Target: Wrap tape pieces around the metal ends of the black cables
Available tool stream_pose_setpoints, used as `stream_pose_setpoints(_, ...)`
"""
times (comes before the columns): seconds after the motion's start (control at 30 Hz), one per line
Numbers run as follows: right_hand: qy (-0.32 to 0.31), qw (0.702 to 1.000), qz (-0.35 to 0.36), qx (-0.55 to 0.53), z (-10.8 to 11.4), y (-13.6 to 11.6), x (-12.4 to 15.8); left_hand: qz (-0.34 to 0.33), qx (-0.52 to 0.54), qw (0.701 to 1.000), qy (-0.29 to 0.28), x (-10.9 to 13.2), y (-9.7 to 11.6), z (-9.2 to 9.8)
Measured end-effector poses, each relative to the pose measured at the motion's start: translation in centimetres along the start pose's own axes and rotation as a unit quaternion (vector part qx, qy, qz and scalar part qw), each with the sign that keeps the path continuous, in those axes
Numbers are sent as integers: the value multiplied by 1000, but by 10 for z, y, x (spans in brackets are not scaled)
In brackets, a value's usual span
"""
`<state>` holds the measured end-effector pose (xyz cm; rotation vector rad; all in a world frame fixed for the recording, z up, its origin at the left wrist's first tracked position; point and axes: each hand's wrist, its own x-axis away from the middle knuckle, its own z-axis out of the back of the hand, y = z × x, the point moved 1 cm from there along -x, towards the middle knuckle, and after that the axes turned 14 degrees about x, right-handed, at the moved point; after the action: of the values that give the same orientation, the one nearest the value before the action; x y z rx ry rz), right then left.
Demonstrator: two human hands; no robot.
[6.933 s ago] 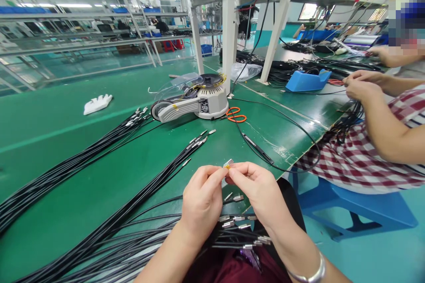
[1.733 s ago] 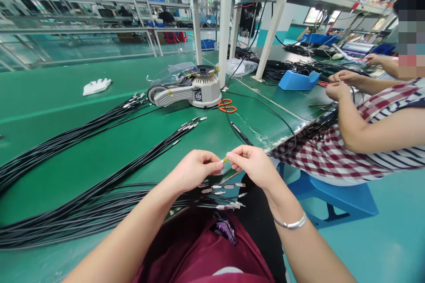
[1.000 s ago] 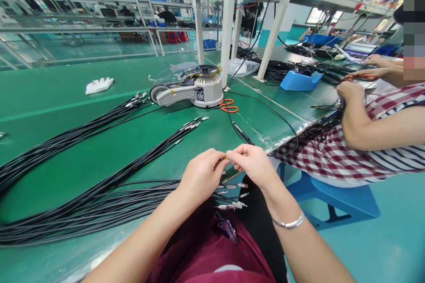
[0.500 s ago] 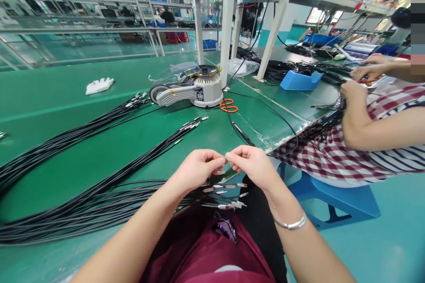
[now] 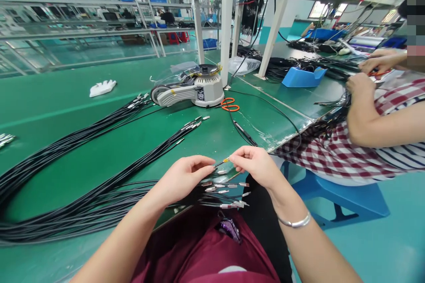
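Observation:
My left hand [image 5: 182, 179] pinches a thin black cable [image 5: 219, 165] between thumb and fingers. At its end, a small yellow piece of tape [image 5: 226, 160] shows just before the fingertips of my right hand [image 5: 254, 163], which are closed on that end. What sits inside the right fingers is hidden. Below both hands, a spread of black cables [image 5: 99, 205] with silver metal connectors [image 5: 232, 204] lies along the table's front edge. A second cable bundle [image 5: 159, 147] points toward the tape dispenser [image 5: 208, 90].
Orange-handled scissors [image 5: 230, 105] and a slim black tool [image 5: 245, 133] lie beyond my hands. A white glove [image 5: 102, 88] and another cable bundle [image 5: 83, 124] are at left. To the right, a co-worker's hands [image 5: 361, 84] work near a blue holder [image 5: 303, 78] and a blue stool [image 5: 335, 192].
My left hand has slid left and slightly down, away from the right fingertips. A short stretch of cable and the yellow tape now show between them.

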<state>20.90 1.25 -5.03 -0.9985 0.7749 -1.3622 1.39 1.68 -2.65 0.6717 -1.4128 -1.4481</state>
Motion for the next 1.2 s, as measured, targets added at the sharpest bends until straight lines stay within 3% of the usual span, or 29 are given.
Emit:
stream_pose_setpoints(0.17, 5, 1000, -4, 9, 1, -2, 1, 18, -32, 999, 12, -3, -3, -3)
stream_pose_setpoints(0.43, 16, 1000, -3, -5, 0, -4, 4, 11, 48, 998, -29, -18, 7, -14)
stream_pose_setpoints(0.83, 17, 1000, 2, -3, 2, -4, 4, 20, 102, 994, -17, -25, 3, -19)
stream_pose_setpoints(1.0, 12, 999, 32, 24, 7, 0, 5, 0, 64, 998, -16, -28, 4, -23)
stream_pose_setpoints(1.2, -9, 998, 51, 30, 10, 1, 5, -31, -60, 997, -41, -21, 3, -23)
